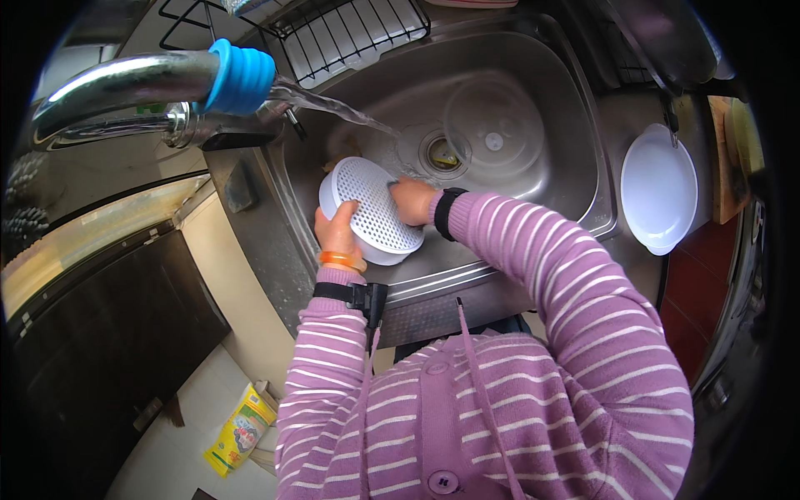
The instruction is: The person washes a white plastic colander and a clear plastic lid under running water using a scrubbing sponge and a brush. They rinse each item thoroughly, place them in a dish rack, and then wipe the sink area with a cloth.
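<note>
Over the left part of the stainless steel sink (pixel 500 56), my left hand (pixel 338 232) grips the near-left side of a round white plastic colander (pixel 374 200). Its thumb lies on the perforated face, which is tilted up toward me. My right hand (pixel 414 200) is curled against the right side of that face. A small dark patch shows at its fingertips; whether it holds something there is hidden. Water (pixel 337 109) runs from the faucet (pixel 125 84) through a blue ribbed nozzle (pixel 240 78) and falls near the drain (pixel 445 154). A clear round plastic lid (pixel 515 119) lies beside the drain.
A white oval dish (pixel 659 190) stands on the right counter beside a wooden board (pixel 728 162). Behind the sink is a black wire rack (pixel 356 31). A dark cabinet door (pixel 119 325) hangs open at left; a yellow packet (pixel 240 431) lies below it.
</note>
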### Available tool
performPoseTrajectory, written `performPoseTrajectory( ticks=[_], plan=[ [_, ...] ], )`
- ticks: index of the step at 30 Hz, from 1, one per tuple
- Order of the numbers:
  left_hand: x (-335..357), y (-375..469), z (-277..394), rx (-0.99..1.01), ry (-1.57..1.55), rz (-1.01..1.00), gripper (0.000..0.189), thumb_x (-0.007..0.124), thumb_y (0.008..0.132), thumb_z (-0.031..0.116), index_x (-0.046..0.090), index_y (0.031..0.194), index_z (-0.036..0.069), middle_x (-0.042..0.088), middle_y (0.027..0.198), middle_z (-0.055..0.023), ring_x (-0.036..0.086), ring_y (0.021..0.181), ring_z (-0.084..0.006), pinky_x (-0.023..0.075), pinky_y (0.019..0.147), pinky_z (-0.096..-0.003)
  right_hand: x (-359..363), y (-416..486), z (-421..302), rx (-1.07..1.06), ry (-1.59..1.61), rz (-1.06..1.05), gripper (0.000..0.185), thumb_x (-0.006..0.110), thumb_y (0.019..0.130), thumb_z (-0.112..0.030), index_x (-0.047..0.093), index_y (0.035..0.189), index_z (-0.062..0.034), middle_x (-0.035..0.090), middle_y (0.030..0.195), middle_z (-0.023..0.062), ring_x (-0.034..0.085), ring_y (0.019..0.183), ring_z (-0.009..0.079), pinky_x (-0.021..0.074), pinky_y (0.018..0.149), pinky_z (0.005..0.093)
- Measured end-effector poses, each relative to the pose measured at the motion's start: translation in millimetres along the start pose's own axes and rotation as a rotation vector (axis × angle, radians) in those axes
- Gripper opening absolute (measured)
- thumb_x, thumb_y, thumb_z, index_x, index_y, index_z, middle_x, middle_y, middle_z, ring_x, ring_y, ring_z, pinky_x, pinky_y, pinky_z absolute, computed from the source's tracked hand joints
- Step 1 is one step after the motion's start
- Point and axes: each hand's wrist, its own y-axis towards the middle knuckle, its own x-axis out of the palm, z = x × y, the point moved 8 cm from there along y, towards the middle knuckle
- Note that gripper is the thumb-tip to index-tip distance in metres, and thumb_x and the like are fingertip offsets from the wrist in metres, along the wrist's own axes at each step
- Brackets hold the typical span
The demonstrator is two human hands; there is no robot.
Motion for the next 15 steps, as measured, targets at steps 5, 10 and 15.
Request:
performPoseTrajectory(
  ticks=[5, 10, 15],
  plan=[
    [0, 2, 4, -0.042, -0.061, -0.042, 0.046, 0.064, 0.072, 0.002, 0.053, 0.116, -0.004, 0.063, 0.105, -0.0141, 0.063, 0.091, -0.0261, 0.0508, 0.083, -0.0361, -8, 11, -7, -0.018, 0.027, 0.127, 0.053, 0.056, 0.076, -0.002, 0.052, 0.129, -0.0045, 0.048, 0.13, 0.0178, 0.053, 0.115, 0.0349, 0.0447, 0.096, 0.0409],
    [9, 5, 20, -0.088, -0.06, -0.251, 0.043, 0.06, 0.074, 0.002, 0.054, 0.117, -0.004, 0.063, 0.106, -0.0129, 0.062, 0.096, -0.0255, 0.0491, 0.089, -0.0364, -38, 12, 38, 0.065, -0.123, -0.107, 0.048, 0.054, 0.076, -0.004, 0.056, 0.125, -0.001, 0.061, 0.116, 0.0216, 0.059, 0.11, 0.031, 0.0459, 0.095, 0.0391],
    [15, -2, 35, -0.17, -0.33, -0.403, 0.045, 0.058, 0.076, 0.006, 0.054, 0.12, -0.003, 0.063, 0.112, -0.0129, 0.062, 0.103, -0.0265, 0.0478, 0.095, -0.0394, -125, -56, 66, -0.048, 0.148, 0.245, 0.053, 0.054, 0.076, -0.006, 0.053, 0.128, 0.0014, 0.06, 0.12, 0.0231, 0.06, 0.109, 0.0318, 0.046, 0.095, 0.034]
  ],
)
